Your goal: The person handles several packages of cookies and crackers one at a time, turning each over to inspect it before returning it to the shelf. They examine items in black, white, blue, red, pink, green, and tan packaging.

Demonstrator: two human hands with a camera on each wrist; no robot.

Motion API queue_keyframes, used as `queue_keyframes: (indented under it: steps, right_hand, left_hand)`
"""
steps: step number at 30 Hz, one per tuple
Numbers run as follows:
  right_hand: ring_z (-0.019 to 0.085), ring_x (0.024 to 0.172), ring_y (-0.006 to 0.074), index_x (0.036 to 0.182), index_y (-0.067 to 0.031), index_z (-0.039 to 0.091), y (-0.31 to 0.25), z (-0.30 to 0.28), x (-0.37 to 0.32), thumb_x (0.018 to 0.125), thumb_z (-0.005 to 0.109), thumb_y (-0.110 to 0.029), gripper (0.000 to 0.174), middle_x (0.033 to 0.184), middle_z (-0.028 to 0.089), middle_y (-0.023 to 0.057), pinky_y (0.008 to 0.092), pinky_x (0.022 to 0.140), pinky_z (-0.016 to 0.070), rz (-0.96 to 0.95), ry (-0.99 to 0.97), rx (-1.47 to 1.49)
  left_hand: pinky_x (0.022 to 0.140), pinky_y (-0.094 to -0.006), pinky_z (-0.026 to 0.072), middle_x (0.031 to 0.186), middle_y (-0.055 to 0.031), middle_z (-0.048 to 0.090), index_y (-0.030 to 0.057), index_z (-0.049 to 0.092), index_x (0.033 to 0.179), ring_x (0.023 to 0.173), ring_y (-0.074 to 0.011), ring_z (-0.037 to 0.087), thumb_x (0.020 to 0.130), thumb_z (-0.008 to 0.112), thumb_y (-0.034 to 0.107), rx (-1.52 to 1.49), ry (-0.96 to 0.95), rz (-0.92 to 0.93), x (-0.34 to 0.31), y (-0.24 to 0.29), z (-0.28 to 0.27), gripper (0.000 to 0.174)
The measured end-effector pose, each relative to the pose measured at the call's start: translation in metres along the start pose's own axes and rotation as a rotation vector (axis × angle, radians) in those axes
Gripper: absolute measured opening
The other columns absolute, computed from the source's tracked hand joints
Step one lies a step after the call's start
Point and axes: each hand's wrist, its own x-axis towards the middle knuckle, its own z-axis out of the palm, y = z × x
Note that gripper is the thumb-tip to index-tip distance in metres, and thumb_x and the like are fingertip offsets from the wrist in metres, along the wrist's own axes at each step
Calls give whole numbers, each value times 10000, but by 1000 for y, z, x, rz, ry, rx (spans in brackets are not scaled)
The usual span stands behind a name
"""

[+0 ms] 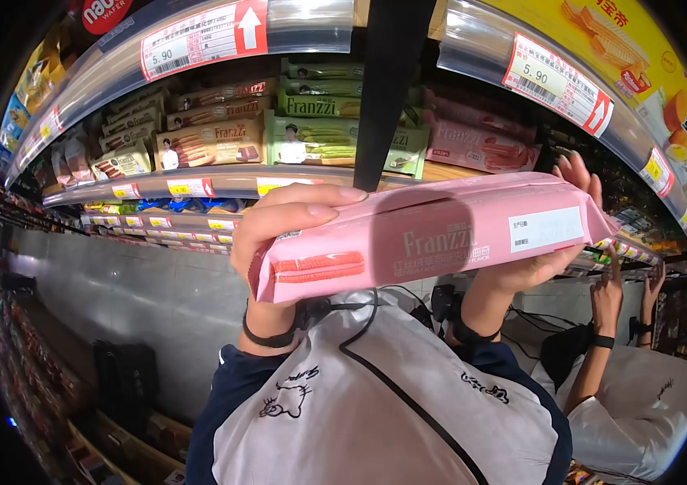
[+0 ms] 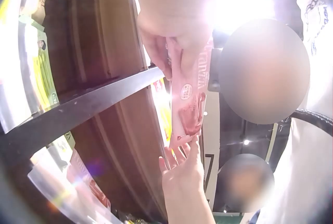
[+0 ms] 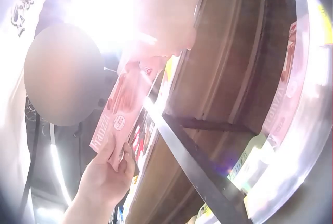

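A long pink Franzzi biscuit packet (image 1: 440, 234) is held up in front of the chest, its printed side with a red biscuit picture and a white label facing the head camera. My left hand (image 1: 283, 218) grips its left end, fingers over the top edge. At the other end my right hand (image 1: 550, 263) holds it from below and behind, the fingertips showing past the far edge. In the left wrist view, the packet (image 2: 188, 99) spans between both hands. The right wrist view shows the left hand (image 3: 106, 177) pinching the packet's lower end.
Shelves ahead hold green Franzzi packets (image 1: 311, 141), brown packets (image 1: 214, 145) and more pink packets (image 1: 481, 141). Price tags (image 1: 198, 48) line the curved shelf edges. A dark upright post (image 1: 392, 89) stands between shelf sections. Another person's hand (image 1: 604, 299) is raised at the right.
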Motion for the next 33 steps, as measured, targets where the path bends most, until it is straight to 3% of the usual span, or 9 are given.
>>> queue_keyframes:
  steps: [4, 5, 19, 33]
  right_hand:
    - [502, 1094, 265, 1269, 67, 367, 3, -3, -9, 734, 567, -667, 931, 1215, 490, 227, 377, 923, 396, 68, -87, -12]
    - [500, 1109, 325, 1309, 53, 292, 4, -3, -10, 802, 471, -652, 886, 1198, 481, 260, 431, 965, 375, 28, -138, -73]
    - [510, 1047, 289, 1320, 46, 260, 7, 1, -15, 777, 501, -663, 925, 1199, 473, 256, 405, 917, 390, -83, -138, -56]
    - [501, 1085, 304, 1340, 27, 225, -3, 0, -18, 746, 527, -678, 970, 1244, 429, 273, 409, 946, 389, 10, -138, -45]
  left_hand:
    - [745, -364, 511, 950, -253, 620, 3, 528, 957, 855, -305, 631, 796, 658, 182, 61, -20, 4, -1, -1, -2, 274]
    - [748, -367, 508, 947, -249, 621, 4, 527, 953, 856, -304, 629, 795, 659, 182, 70, -8, -13, -2, -1, -2, 272]
    - [729, -342, 475, 840, -165, 635, 26, 539, 958, 793, -277, 619, 685, 692, 128, 282, -50, -94, -5, -18, -10, 329]
    - [723, -343, 467, 830, -158, 628, 10, 556, 926, 767, -268, 607, 683, 684, 146, 338, -43, -54, -12, -12, -12, 307]
